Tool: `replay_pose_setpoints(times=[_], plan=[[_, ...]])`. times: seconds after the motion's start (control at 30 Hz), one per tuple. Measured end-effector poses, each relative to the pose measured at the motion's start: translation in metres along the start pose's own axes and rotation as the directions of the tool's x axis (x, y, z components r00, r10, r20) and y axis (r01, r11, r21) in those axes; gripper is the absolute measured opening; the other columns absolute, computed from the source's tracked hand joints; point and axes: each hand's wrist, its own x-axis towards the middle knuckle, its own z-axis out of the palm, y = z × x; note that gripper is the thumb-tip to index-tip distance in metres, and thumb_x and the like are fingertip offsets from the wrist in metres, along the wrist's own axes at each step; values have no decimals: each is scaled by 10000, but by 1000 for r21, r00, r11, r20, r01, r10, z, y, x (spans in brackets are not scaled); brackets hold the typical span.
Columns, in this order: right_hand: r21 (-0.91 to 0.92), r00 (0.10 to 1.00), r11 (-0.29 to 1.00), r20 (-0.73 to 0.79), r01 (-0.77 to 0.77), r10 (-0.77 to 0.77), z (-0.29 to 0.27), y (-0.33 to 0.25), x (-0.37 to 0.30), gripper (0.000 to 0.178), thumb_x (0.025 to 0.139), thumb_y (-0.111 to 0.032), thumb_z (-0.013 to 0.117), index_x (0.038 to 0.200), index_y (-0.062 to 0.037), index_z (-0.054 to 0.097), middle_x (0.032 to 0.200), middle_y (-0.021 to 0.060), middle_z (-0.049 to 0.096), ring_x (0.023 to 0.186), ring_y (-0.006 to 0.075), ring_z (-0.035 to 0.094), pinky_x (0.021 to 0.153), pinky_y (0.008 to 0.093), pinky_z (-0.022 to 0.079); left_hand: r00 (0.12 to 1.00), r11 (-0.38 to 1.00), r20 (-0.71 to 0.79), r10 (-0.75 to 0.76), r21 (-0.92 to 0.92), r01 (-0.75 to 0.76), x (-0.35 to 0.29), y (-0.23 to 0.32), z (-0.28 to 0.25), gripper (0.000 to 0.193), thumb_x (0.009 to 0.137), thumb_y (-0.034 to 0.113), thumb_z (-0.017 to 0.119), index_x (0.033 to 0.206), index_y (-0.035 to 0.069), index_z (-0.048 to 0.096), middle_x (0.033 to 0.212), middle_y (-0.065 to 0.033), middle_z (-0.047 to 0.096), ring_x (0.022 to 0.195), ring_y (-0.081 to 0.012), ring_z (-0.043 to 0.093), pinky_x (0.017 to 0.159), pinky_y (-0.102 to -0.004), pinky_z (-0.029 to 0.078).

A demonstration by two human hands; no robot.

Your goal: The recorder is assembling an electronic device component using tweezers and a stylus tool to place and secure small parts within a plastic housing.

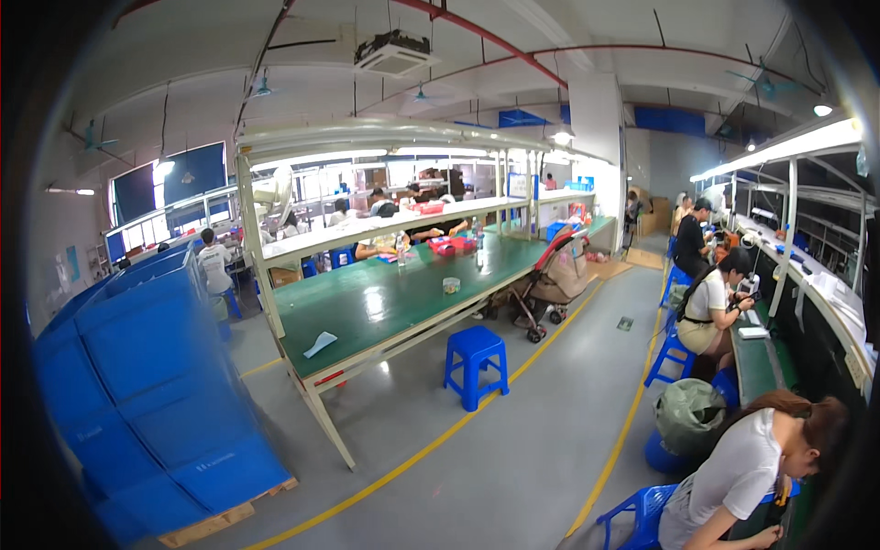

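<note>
Nearest is a person in a white shirt (733,477) bent over at the lower right, sitting on a blue stool (639,513). My own hands and fingers are out of the picture, so I cannot tell how they are. Another blue stool (476,353) stands on the floor beside the long green counter (385,302). Stacked blue boxes (156,385) sit on the left.

One long green workbench (385,307), one pushchair (548,280), three blue stools (476,365).
</note>
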Motion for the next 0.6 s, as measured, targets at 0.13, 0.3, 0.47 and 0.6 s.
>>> replay_pose_setpoints(times=[0.13, 0.3, 0.47, 0.6], plan=[[-11, 995, 1000, 99, -19, 20, 16, -65, 30, 223, 796, -201, 517, 852, -12, 621, 747, 156, 615, 692, 288, 573, 638, 398, 444, 998, 997, -26, -50, 56, 52, 41, 40, -59, 222, 776, 221, 540, 931, 65, 571, 813, -138, 588, 786, -241, 584, 655, -417, 463], [-20, 982, 1000, 190, 2, 2, 15, -145, 114, 222, 796, -205, 518, 848, -16, 622, 739, 147, 613, 680, 273, 569, 629, 390, 444, 996, 993, -66, -66, 97, 72, 108, 103, -95, 224, 778, 231, 536, 923, 66, 576, 823, -147, 588, 787, -243, 581, 661, -418, 458], [-11, 961, 994, 258, 106, -99, 7, -252, 269, 222, 796, -209, 518, 843, -20, 623, 730, 137, 611, 669, 257, 566, 620, 381, 445, 988, 994, -150, -20, 101, 36, 195, 189, -109, 226, 779, 241, 532, 915, 67, 581, 833, -156, 588, 787, -244, 577, 668, -418, 452], [-4, 932, 978, 303, 208, -198, -21, -357, 423, 221, 796, -213, 519, 840, -23, 624, 724, 129, 609, 660, 245, 563, 613, 374, 445, 974, 996, -225, 27, 93, -6, 271, 281, -104, 229, 780, 248, 529, 908, 68, 585, 841, -163, 587, 788, -245, 574, 673, -418, 447]])
